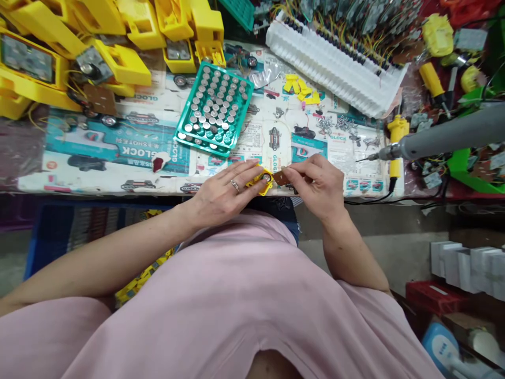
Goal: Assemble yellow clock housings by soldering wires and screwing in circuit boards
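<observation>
At the front edge of the bench, my left hand [226, 189] is closed over a small yellow plastic housing [263, 185]. A round silver disc [266, 178], like a button cell or small speaker, shows in the housing. My right hand [317, 184] pinches a small brown circuit board [281, 178] between thumb and fingers, right beside the housing. Whether board and housing touch is hard to tell. Just beyond my hands lies a green tray [241, 118] holding rows of round silver discs [215, 100].
Yellow plastic housings [130, 63] pile up at the back left. A white foam rack [335, 66] with wired parts stands at the back. On the right are a grey electric screwdriver [437, 136], a yellow-handled tool [394, 150] and a green bin [460, 171]. Small screws [343, 123] lie scattered.
</observation>
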### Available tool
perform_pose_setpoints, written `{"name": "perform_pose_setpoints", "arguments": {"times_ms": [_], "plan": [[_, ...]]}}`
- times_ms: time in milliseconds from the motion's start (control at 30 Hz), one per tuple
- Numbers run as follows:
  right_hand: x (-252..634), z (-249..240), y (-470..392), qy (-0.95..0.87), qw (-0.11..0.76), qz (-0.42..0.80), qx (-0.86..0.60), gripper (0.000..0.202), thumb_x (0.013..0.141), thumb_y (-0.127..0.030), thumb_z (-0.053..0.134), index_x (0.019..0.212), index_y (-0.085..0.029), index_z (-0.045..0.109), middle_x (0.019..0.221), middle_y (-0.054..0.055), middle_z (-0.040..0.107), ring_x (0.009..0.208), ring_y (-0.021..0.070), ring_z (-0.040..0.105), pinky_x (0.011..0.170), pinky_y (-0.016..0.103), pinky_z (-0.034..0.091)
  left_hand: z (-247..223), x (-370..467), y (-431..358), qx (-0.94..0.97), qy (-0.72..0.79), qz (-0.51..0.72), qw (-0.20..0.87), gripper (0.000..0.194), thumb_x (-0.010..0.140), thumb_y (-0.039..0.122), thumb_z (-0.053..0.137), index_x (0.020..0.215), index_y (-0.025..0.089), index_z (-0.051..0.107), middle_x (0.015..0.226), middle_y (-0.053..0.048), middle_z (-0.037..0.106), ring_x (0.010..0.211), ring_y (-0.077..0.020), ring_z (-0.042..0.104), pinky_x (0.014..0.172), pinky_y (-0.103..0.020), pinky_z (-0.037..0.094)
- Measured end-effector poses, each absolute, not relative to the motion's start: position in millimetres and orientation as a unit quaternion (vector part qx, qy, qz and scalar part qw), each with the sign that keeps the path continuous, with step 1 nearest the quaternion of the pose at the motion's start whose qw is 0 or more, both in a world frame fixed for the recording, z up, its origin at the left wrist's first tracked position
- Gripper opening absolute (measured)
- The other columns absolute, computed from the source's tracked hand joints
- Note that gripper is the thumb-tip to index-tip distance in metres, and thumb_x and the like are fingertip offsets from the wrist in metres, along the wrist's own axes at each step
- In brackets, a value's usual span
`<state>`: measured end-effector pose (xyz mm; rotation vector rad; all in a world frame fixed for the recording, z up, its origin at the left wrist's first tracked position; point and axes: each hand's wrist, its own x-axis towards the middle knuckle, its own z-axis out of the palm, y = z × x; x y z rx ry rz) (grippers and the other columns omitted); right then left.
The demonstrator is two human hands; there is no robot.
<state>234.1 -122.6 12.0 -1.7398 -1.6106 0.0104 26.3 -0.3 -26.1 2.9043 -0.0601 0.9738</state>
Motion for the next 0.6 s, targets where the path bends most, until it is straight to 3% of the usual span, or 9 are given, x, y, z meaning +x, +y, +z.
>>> {"name": "perform_pose_setpoints", "arguments": {"times_ms": [200,400,600], "plan": [[229.9,13.3,-117.4,-0.658,0.368,-0.012,-0.658,0.013,0.095,-0.025,0.064,0.086,-0.018,0.071,0.078,0.001,0.075,0.071,0.0109,0.069,0.064,0.021,0.051,-22.7,28.1,-9.5,0.930,0.045,0.366,-0.006,0.027,0.087,0.013,0.069,0.114,0.016,0.067,0.102,-0.007,0.071,0.100,-0.0211,0.066,0.086,-0.036,0.063],[222.5,18.2,-113.8,-0.697,0.337,-0.057,-0.630,0.010,0.095,-0.022,0.064,0.099,-0.017,0.071,0.086,0.004,0.076,0.080,0.0126,0.072,0.074,0.022,0.056,-21.1,29.4,-9.5,0.930,0.024,0.367,0.012,0.031,0.084,0.012,0.071,0.115,0.009,0.067,0.104,-0.012,0.071,0.104,-0.0238,0.065,0.087,-0.036,0.063],[222.7,27.6,-120.4,-0.721,0.288,-0.018,-0.630,0.031,0.097,-0.014,0.054,0.125,-0.019,0.065,0.107,0.008,0.073,0.098,0.0155,0.070,0.086,0.026,0.058,-29.2,31.9,-12.9,0.923,0.056,0.373,0.082,0.023,0.088,0.026,0.068,0.109,0.016,0.067,0.109,-0.011,0.070,0.113,-0.0266,0.064,0.090,-0.043,0.060]]}}
